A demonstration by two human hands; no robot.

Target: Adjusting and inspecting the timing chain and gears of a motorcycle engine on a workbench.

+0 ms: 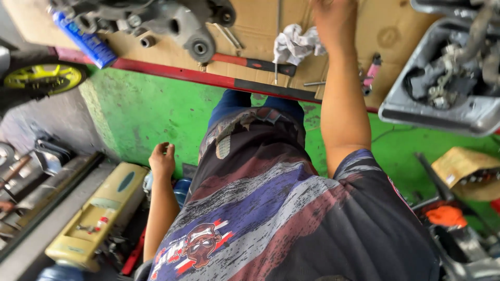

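From the head camera, looking steeply down the person's own patterned shirt, the left hand hangs at the side with its fingers loosely curled, grasping nothing, just above a yellow machine on the floor. The right hand reaches up onto the cardboard-covered surface — its fingers run off the top edge, so I cannot tell whether they grip anything. A crumpled white rag lies just beside that hand, with a red-handled hammer near it — and a grey engine part well apart.
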